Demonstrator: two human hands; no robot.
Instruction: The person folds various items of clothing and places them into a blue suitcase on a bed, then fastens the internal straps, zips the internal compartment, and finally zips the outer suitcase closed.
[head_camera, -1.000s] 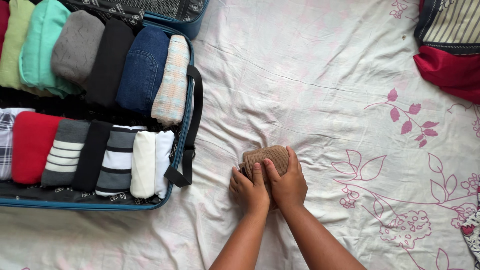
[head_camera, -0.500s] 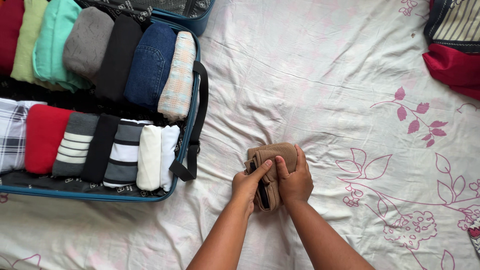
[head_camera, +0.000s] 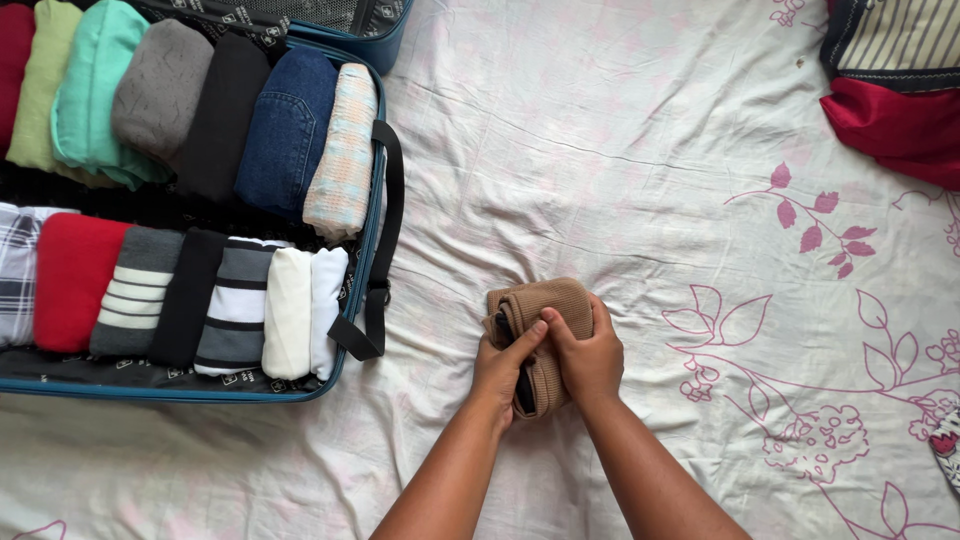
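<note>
A tan knitted garment, rolled into a short bundle, lies on the white floral bedsheet. My left hand grips its left end, thumb pressed on top. My right hand holds the right side, fingers wrapped over the roll. A dark inner layer shows at the near end of the bundle between my hands. An open blue suitcase lies to the left, packed with two rows of rolled clothes.
The suitcase's black strap hangs over its right edge onto the sheet. A red cloth under a striped fabric item sits at the top right corner. A patterned item peeks in at the right edge.
My hands shifted from pressing down on the roll to gripping its near end, and the dark inner layer came into view. The bundle has stayed about where it was on the sheet.
</note>
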